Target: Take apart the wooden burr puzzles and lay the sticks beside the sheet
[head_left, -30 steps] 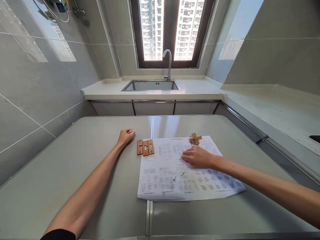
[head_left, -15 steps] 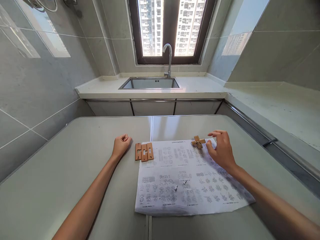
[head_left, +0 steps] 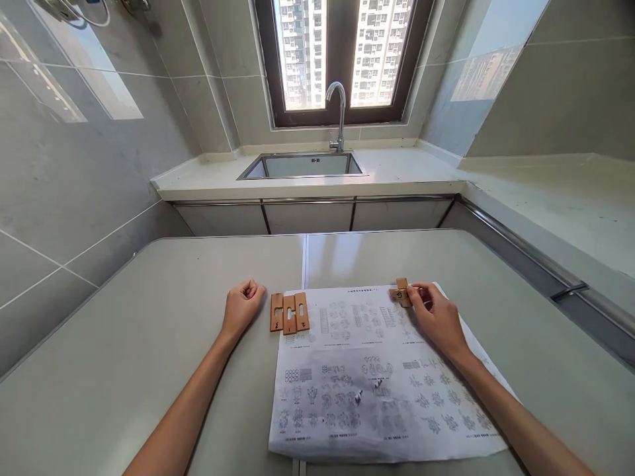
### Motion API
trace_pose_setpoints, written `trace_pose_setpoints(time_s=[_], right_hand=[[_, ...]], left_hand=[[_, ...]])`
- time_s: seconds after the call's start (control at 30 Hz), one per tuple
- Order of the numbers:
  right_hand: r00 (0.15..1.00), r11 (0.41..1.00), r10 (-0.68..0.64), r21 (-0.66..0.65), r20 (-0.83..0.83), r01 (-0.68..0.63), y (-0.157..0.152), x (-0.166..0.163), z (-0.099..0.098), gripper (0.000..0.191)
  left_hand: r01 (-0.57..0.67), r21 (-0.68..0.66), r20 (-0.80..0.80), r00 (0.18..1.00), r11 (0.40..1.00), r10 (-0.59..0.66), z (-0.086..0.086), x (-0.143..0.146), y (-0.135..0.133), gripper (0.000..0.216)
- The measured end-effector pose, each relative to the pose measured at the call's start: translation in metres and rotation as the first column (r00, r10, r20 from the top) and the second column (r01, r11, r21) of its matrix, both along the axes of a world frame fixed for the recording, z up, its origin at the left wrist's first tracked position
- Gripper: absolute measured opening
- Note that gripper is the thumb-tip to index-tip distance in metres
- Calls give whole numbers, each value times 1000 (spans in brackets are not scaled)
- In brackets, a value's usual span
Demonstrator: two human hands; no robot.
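Left hand (head_left: 241, 307) fisted, right hand (head_left: 437, 318) pinching wooden cross (head_left: 401, 295)

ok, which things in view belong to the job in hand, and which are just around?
Likely in the job:
crossed wooden pieces, pinched by the right hand
three slotted wooden pieces, beside the left hand
printed sheet, on the table

Likely just around:
sink
faucet
window
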State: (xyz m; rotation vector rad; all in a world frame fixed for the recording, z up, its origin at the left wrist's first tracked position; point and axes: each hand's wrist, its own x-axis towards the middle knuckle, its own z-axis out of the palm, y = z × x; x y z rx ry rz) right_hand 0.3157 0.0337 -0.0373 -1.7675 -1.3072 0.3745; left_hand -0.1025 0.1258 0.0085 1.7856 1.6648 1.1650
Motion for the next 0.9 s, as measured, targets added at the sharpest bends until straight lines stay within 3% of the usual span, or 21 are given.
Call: trace_pose_setpoints(time_s=[0.1,0.2,0.33,0.43,0.47,0.57,0.67,0.73,0.9], right_hand=[[996,1000,3,-24,-93,-5,-2,-1,4,50],[952,996,92,25,-291,-89,-5,-9,11,51],[810,961,271,94,-520,-261,-14,-33,25,44],[672,898,403,127,-621,-421,-23,-55,34,38],[626,878,430,140,-651,-457,-26,-61,35,37],[455,779,512,171,-729,-604,-36,-75,36,36],[313,695,534,197,-785,-691,-43,-84,34,35],[244,660,530,214,-812,-721,-46,-88,34,33],[159,548,538,200,-828,-812,-48,-90,41,32]], left_hand=[[-19,40,-2,1000,999,19,9,8,-16,43],[19,47,-11,1000,999,-18,22,27,-39,46],[242,-10,-48,969,970,-242,33,70,-72,43],[401,-38,-47,914,915,-403,33,101,-91,22],[436,-66,-15,899,897,-438,31,110,-95,24],[534,-165,194,842,829,-504,24,127,-104,61],[670,-203,390,725,715,-568,19,131,-110,65],[723,-193,475,660,663,-582,18,129,-114,55],[740,-181,547,623,648,-559,18,122,-120,52]])
